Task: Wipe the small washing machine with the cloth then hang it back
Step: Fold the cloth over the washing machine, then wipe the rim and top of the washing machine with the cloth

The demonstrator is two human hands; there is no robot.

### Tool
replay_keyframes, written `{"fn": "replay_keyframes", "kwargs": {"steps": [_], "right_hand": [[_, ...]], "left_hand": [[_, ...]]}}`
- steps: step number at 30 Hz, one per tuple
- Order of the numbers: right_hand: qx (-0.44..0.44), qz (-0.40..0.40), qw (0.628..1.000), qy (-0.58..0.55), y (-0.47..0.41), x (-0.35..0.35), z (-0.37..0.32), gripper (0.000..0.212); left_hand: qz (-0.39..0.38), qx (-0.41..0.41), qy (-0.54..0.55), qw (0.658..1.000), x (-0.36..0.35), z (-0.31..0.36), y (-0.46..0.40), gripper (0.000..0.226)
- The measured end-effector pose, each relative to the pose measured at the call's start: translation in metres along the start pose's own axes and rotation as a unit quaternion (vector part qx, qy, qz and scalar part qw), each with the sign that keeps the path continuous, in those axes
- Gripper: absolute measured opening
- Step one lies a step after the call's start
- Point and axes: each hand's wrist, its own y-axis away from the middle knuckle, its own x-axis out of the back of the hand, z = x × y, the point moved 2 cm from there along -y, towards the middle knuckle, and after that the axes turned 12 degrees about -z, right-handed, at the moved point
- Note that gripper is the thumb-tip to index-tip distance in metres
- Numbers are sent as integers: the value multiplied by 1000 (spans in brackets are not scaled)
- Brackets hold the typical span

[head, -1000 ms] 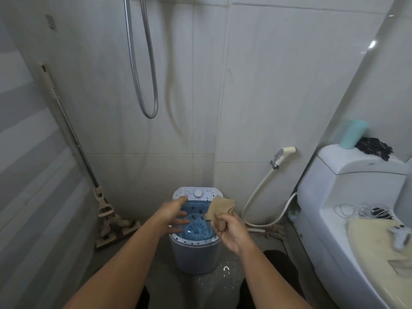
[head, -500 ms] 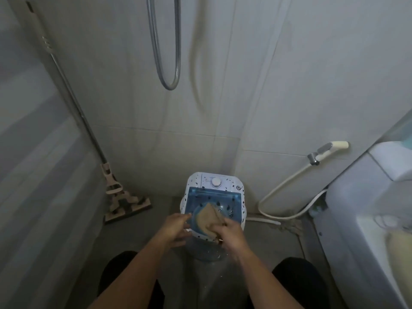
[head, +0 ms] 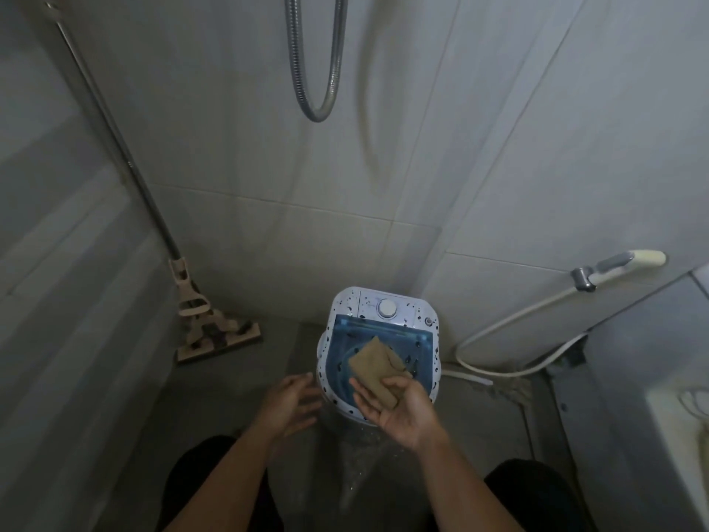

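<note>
Lifted cloth [head: 378, 368] — right hand [head: 401, 412] above washer [head: 383, 312], tiled floor [head: 230, 397].

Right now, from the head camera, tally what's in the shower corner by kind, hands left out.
Washing machines: 1, the small washing machine
Cloths: 1, the brown cloth lying on the right hand
Mops: 1, the mop leaning on the wall
Hoses: 2, the metal shower hose and the white sprayer hose
Total: 5
</note>
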Motion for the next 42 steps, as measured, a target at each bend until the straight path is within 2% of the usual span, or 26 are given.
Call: {"fn": "replay_keyframes", "kwargs": {"steps": [3, 6, 7, 11, 13, 18, 21, 23, 25, 28, 30, 34, 37, 40, 42], "right_hand": [[11, -16, 1000, -4, 3, -1, -1, 46], [4, -10, 999, 31, 4, -6, -4, 66], [4, 0, 999, 44, 3, -8, -5, 66], [38, 40, 993, 100, -2, -10, -11, 36], [58, 38, 990, 124, -5, -15, -16, 29], [75, 31, 981, 177, -16, -36, -33, 38], [76, 42, 981, 173, -31, -44, -43, 29], [76, 38, 983, 164, -43, -48, -50, 38], [87, 28, 974, 208, -55, -54, -57, 40], [143, 39, 934, 324, -77, -61, -65, 27], [196, 59, 890, 408, -95, -59, -68, 26], [269, 89, 744, 605, -122, -50, -76, 25], [296, 79, 667, 679, -133, -48, -80, 23], [295, 57, 628, 718, -140, -49, -81, 25], [302, 57, 585, 751, -142, -49, -81, 25]], "left_hand": [[0, 0, 34, 999, 6, -8, 2, 27], [-2, 0, 73, 997, 12, -17, 7, 36], [-3, -2, 77, 997, 13, -19, 8, 38], [-6, -11, 81, 997, 12, -20, 11, 38], [-3, -14, 86, 996, 10, -19, 12, 38], [-5, -18, 84, 996, 11, -15, 3, 37], [-7, -28, 76, 997, 11, -5, -8, 34], [0, -35, 77, 996, 12, 4, -17, 32], [11, -39, 85, 996, 16, 12, -29, 32], [22, -42, 98, 994, 26, 20, -45, 33], [25, -47, 105, 993, 30, 23, -53, 32], [21, -55, 117, 991, 30, 27, -68, 29], [15, -59, 115, 992, 28, 28, -77, 28], [14, -66, 114, 991, 24, 32, -80, 22], [13, -71, 112, 991, 22, 34, -80, 21]]}}
